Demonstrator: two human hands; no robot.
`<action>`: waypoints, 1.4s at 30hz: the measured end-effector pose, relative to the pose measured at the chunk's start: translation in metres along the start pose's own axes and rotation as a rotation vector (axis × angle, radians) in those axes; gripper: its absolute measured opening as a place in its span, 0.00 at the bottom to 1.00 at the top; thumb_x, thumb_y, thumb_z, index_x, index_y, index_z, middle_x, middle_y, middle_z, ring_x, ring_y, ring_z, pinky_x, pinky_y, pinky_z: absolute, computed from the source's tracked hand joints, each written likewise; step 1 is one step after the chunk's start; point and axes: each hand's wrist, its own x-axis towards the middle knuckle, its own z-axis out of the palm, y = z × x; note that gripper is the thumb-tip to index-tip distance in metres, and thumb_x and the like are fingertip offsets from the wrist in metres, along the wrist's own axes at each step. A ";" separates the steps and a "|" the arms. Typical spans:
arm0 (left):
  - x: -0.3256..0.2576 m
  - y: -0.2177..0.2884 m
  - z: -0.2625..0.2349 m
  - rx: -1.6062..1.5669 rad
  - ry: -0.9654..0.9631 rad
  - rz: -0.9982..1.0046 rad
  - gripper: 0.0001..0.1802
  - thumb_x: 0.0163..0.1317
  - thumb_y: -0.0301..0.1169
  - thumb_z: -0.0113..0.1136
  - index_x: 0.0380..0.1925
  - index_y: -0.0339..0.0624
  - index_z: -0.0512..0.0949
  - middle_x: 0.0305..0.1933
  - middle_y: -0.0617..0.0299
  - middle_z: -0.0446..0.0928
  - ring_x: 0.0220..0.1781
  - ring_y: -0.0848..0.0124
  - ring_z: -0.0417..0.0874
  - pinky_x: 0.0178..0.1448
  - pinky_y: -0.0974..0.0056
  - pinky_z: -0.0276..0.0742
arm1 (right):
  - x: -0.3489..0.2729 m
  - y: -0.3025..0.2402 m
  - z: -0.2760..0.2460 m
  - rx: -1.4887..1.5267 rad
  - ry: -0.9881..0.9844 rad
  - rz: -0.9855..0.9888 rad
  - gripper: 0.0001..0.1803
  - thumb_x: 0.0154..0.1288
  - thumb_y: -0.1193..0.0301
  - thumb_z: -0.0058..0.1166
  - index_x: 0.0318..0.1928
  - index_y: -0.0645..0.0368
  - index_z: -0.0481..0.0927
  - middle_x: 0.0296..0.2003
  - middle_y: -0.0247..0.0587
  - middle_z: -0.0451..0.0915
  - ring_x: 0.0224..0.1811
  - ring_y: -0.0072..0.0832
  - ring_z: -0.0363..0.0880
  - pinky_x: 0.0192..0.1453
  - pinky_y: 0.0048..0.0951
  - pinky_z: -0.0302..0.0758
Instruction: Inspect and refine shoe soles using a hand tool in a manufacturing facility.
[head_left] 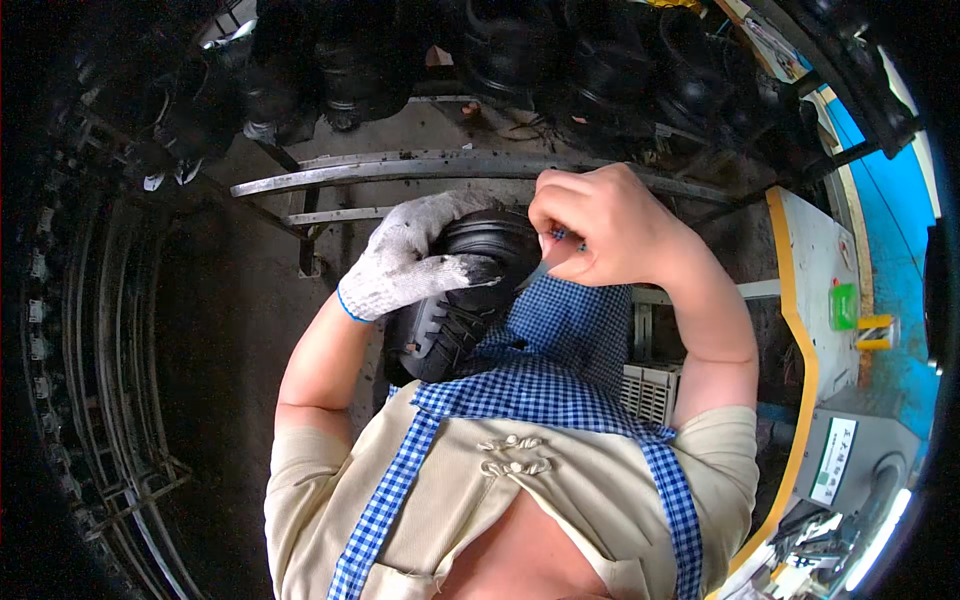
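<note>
A black lace-up shoe point(455, 335) is held up in front of my chest. My left hand point(405, 262), in a pale grey knitted glove with dark stains on the thumb, is wrapped round its upper end. The laced part points down toward my lap. Bare, my right hand point(600, 220) is closed in a pinch at the shoe's right edge. A thin, pale, blade-like piece point(537, 276) sticks out below its fingertips against the shoe. Its other end is hidden inside the fingers.
Several black shoes point(505, 50) stand along a rack at the far side. Metal rails point(400, 170) run across before me, and more racking point(110, 380) is at the left. A yellow-edged bench point(795, 300) and a grey machine point(855, 450) stand at the right, near a slatted crate point(650, 392).
</note>
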 end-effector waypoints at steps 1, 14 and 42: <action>0.000 -0.003 -0.001 -0.032 0.012 0.016 0.34 0.45 0.44 0.69 0.48 0.31 0.75 0.44 0.50 0.79 0.46 0.62 0.81 0.53 0.62 0.74 | -0.002 0.004 0.007 0.115 0.093 0.014 0.11 0.35 0.81 0.56 0.24 0.59 0.69 0.21 0.37 0.71 0.17 0.30 0.72 0.19 0.26 0.68; -0.042 -0.013 -0.017 -0.351 0.542 0.011 0.33 0.47 0.31 0.66 0.56 0.35 0.69 0.52 0.56 0.73 0.53 0.68 0.75 0.58 0.65 0.73 | -0.053 0.014 0.095 -0.044 0.218 0.308 0.20 0.44 0.74 0.65 0.39 0.59 0.73 0.34 0.44 0.79 0.27 0.37 0.82 0.27 0.30 0.77; -0.070 -0.040 0.008 0.251 0.523 0.095 0.21 0.58 0.35 0.56 0.50 0.35 0.74 0.47 0.53 0.77 0.51 0.60 0.77 0.58 0.60 0.70 | -0.024 -0.009 0.119 0.437 0.425 0.429 0.49 0.39 0.68 0.74 0.63 0.59 0.61 0.51 0.41 0.74 0.52 0.27 0.75 0.55 0.30 0.74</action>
